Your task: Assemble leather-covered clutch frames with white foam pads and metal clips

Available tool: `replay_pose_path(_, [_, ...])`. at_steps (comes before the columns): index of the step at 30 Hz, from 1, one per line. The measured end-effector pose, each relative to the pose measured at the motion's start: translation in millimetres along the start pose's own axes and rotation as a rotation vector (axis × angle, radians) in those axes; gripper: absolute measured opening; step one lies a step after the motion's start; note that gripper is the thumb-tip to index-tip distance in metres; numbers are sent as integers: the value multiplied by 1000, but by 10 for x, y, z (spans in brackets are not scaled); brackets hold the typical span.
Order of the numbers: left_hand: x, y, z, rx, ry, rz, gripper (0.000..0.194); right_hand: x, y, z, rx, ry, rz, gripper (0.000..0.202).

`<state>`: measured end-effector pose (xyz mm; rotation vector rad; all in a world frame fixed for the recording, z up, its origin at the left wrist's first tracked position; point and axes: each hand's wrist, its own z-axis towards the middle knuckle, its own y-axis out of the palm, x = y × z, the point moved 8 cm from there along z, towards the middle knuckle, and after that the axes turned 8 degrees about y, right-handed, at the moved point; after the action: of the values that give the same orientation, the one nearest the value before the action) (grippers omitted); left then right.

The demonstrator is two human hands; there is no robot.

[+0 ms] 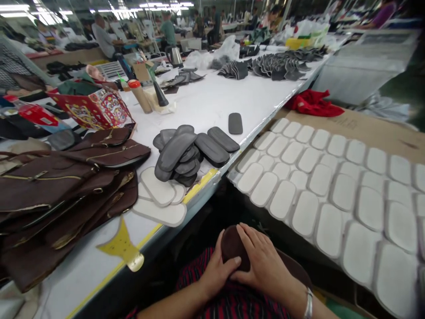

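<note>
Low in front of my lap, a dark brown, round-ended leather-like piece (pixel 234 244) is held between both hands. My left hand (pixel 221 268) grips its left side, with the thumb across the face. My right hand (pixel 264 259) is closed over its right side, fingers along the upper edge. The piece seems to run on behind my right wrist, which hides part of it. On the table edge ahead lie a heap of dark grey oval pads (pixel 177 155) and several pale oval pieces (pixel 161 212). A yellow fishtail-shaped piece (pixel 121 243) overhangs the edge.
Brown zippered leather bags (pixel 66 177) are piled on the white table (pixel 206 102) at left. Pale oval pieces (pixel 343 190) lie in rows on a board at right, near a red cloth (pixel 314 103). Grey cut pieces (pixel 275 65) and a kettle (pixel 174 56) stand farther back; people work beyond.
</note>
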<state>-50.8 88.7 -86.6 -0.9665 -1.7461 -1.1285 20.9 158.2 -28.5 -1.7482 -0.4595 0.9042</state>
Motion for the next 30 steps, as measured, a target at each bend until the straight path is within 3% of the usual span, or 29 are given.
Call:
replay_pose_path(4, [-39, -2, 7, -7, 21, -12, 82, 5, 24, -7, -21, -23, -32, 97])
replay_pose_path(11, [-72, -77, 19, 47, -14, 175, 61, -59, 23, -49, 29, -87, -114, 104])
replay_pose_path(19, [-33, -118, -38, -133, 60, 198, 58, -337, 109, -184, 60, -266, -206, 109])
replay_pose_path(25, [124, -80, -66, -283, 55, -44, 66, -319, 177, -493, 174, -410, -347, 83])
replay_pose_path(27, [165, -45, -12, -216, 48, -36, 59, -171, 138, -604, 301, -359, -377, 79])
replay_pose_path(30, [145, -64, 52, -39, 58, 159, 57, 166, 80, -819, 479, -161, -360, 84])
